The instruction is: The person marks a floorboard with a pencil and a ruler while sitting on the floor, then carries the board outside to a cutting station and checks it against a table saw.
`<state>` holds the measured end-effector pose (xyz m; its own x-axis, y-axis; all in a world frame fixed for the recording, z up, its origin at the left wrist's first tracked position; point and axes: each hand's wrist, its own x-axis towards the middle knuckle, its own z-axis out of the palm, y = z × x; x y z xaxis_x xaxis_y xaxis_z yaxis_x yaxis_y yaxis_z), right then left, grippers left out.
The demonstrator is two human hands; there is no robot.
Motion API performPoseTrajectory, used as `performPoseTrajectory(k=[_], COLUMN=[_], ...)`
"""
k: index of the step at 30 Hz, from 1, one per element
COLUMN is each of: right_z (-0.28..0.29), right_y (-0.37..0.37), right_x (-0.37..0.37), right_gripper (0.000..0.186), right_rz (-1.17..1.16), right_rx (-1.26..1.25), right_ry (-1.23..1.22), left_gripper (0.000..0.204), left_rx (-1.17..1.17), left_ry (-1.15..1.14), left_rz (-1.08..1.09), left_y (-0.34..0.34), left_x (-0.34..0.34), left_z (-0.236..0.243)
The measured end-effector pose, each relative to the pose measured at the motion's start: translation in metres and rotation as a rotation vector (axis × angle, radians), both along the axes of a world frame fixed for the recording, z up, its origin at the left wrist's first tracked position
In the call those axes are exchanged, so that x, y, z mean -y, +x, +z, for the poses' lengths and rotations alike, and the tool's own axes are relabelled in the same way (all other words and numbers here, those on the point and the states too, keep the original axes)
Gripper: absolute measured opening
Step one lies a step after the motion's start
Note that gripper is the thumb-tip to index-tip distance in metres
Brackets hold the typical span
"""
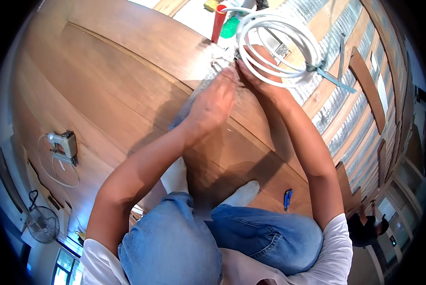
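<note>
A loose coil of white cable (296,71) stands over the far edge of the wood panels, tied with a grey-blue strap (336,80). My right hand (263,76) is beneath the coil's near loops, its fingers closed on the cable near small pale strands; the loops hide part of the hand. Close by on the left, my left hand (215,95) is smeared by motion, fingertips near those strands (221,61). A red tube (218,23) and a bright green item (229,27) are just beyond, with cable passing the tube's top.
I sit on brown wood panels (123,85). A nail gun (65,146) with a thin hose lies left; a blue utility knife (287,199) lies near my right knee. Wooden battens over silvery foil (334,107) run along the right. A fan (43,224) and another person (365,228) are farther off.
</note>
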<state>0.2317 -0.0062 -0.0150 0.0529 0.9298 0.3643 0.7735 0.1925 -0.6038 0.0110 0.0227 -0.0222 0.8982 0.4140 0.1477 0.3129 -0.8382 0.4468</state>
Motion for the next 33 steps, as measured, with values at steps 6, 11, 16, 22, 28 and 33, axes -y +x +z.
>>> performPoseTrajectory(k=[6, 11, 16, 22, 28, 33], right_z=[0.036, 0.043, 0.054, 0.034, 0.035, 0.019], right_y=[-0.001, -0.067, -0.125, -0.033, -0.034, -0.030], right_x=[0.056, 0.147, 0.199, 0.233, 0.212, 0.204], right_gripper=[0.032, 0.037, 0.028, 0.051, 0.126, 0.133], right_rz=[-0.532, -0.663, -0.553, -0.565, -0.331, -0.244], right_rx=[-0.163, -0.511, -0.677, -0.067, 0.291, 0.367], right_ry=[-0.359, -0.497, -0.558, -0.544, -0.639, -0.642], left_gripper=[0.060, 0.084, 0.044, 0.036, 0.036, 0.034], left_rx=[0.013, 0.275, 0.429, 0.312, -0.168, -0.414], left_ry=[-0.504, -1.643, -1.421, -1.337, -1.132, -0.784], left_rz=[-0.233, 0.479, 0.367, 0.412, 0.570, 0.560], left_y=[-0.039, -0.054, -0.055, -0.070, -0.108, -0.142], left_x=[0.071, 0.088, 0.075, 0.047, 0.016, 0.018], left_z=[0.041, 0.034, 0.066, 0.083, 0.074, 0.069])
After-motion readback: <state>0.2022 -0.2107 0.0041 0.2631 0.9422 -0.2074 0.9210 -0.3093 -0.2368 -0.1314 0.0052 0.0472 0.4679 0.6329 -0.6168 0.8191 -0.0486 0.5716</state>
